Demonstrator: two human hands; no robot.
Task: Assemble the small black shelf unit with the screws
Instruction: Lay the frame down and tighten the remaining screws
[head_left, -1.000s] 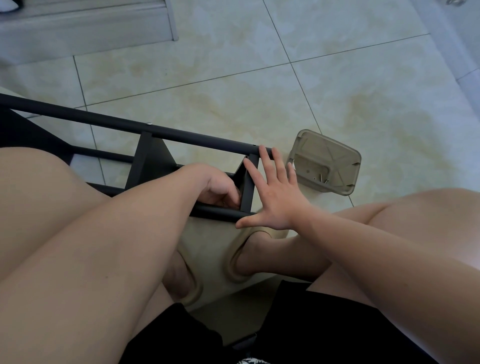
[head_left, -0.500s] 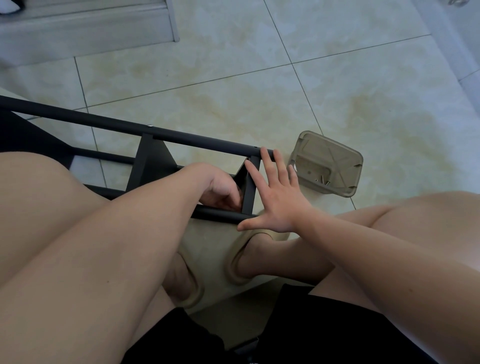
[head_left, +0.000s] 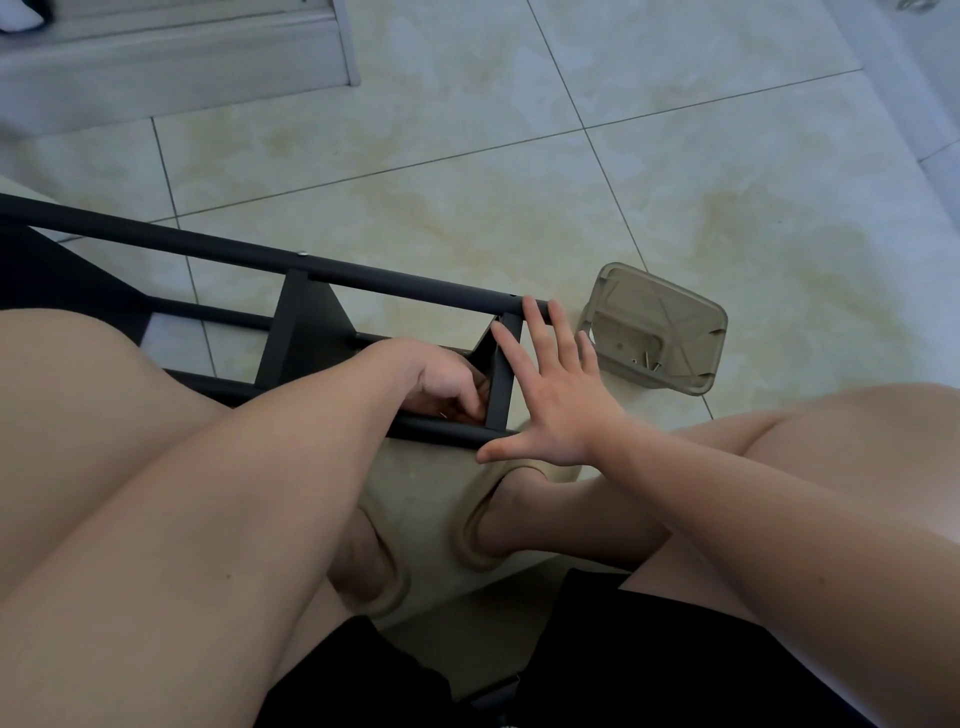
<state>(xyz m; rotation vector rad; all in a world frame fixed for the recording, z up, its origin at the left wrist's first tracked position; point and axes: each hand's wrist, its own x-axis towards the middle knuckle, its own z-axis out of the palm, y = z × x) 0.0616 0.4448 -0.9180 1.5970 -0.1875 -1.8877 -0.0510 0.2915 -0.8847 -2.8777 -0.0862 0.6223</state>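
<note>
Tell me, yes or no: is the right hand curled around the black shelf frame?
No, the right hand lies flat, its fingers straight and spread, pressed against the end of the shelf frame.

Beige tiled floor (head_left: 727, 182), black shelf frame (head_left: 363, 276) on its side, clear container (head_left: 649, 306) beside

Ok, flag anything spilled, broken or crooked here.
Nothing stands out. The black shelf frame lies on its side, as suits assembly; the right hand presses flat against its end, and the screws sit inside the clear tub, none spilled.
</note>
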